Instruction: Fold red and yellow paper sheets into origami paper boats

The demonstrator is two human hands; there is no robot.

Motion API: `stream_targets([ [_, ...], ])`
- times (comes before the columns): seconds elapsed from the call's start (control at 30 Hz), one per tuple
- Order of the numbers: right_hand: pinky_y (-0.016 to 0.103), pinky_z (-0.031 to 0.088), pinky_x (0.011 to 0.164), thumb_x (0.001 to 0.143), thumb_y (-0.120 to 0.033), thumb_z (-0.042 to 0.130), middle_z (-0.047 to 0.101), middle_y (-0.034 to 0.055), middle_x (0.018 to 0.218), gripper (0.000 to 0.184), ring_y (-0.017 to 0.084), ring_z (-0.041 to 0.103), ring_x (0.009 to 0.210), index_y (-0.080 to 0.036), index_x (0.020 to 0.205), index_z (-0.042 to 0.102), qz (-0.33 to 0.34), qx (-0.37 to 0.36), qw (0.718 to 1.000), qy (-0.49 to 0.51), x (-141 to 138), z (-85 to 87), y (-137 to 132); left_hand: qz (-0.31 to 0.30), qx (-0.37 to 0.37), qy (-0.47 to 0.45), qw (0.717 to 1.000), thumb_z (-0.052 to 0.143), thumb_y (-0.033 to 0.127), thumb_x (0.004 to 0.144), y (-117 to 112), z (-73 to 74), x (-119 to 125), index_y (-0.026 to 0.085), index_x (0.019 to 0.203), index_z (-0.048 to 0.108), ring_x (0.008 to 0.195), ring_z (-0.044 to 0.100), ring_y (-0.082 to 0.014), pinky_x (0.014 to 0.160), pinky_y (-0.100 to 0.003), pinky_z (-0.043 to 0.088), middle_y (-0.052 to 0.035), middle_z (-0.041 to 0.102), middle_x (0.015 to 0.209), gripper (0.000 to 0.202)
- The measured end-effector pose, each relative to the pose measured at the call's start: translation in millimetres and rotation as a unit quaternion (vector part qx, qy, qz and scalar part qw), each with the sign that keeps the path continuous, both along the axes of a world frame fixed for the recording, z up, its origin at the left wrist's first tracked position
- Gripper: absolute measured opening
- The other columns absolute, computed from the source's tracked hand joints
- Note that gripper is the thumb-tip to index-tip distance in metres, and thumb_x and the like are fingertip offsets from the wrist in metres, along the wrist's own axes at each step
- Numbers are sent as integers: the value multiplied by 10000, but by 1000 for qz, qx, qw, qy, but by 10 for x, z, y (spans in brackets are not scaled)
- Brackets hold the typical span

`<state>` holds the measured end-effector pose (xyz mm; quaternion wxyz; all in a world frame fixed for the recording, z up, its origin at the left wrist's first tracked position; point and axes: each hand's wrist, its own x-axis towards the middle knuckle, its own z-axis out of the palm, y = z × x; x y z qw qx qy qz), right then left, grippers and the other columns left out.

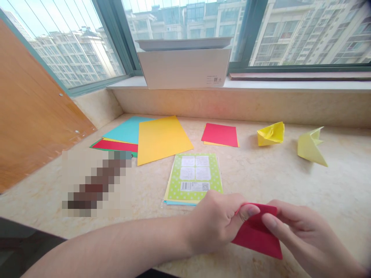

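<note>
Your left hand [216, 218] and right hand [304, 227] are pinching the red paper [259, 239] near its upper edge, probably steadying it; you're holding it close, right of the green packet [194, 174], likely for easier control.

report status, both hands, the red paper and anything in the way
Left hand and right hand gripping folded red paper. Red paper partly hidden by the grip. Green dotted packet just beyond left hand, apparently not blocking the paper.
</note>
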<state>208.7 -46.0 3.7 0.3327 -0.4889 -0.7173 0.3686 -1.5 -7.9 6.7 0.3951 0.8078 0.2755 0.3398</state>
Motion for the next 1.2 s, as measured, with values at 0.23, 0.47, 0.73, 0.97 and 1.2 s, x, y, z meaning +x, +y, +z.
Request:
stream_targets([
  [0.23, 339, 632, 671, 1001, -562, 482, 754, 72, 742, 425, 266, 739, 761, -279, 952, 795, 16, -93, 991, 90, 16, -33, -8, 40, 26, 33, 998, 408, 360, 1067, 25, -7, 1, 166, 690, 553, 470, 424, -71, 471, -217, 321, 39, 504, 554, 448],
  [0.47, 360, 645, 688, 994, -552, 508, 802, 84, 896, 403, 275, 755, 784, -293, 1039, 814, 13, -128, 988, 87, 43, -30, -7, 31, -3, 30, 999, 420, 376, 1067, 20, 14, -6, 175, 695, 535, 488, 437, -78, 500, -217, 334, 34, 523, 576, 438],
  [0.73, 354, 642, 785, 976, -506, 595, 805, 70, 1042, 323, 258, 764, 884, -301, 1133, 790, 26, -154, 985, 72, 13, -50, 11, 40, 65, 62, 995, 395, 400, 1077, 43, -80, -12, 176, 745, 588, 493, 470, -89, 492, -226, 338, 22, 562, 601, 445],
  [0.97, 333, 635, 779, 965, -527, 606, 797, 85, 1048, 354, 242, 752, 878, -254, 1108, 780, 27, -146, 986, 70, 21, -75, 62, 51, 93, 74, 992, 456, 401, 1066, 45, -108, -4, 162, 820, 672, 563, 569, -98, 537, -212, 412, -2, 649, 663, 405],
  [1.2, 269, 608, 617, 939, -555, 618, 780, 67, 798, 379, 209, 727, 707, -216, 895, 782, -15, -88, 994, 59, -10, -51, 99, 59, 57, 28, 996, 512, 404, 1031, 39, -92, -3, 154, 880, 710, 578, 587, -107, 558, -218, 453, -19, 684, 694, 353],
])
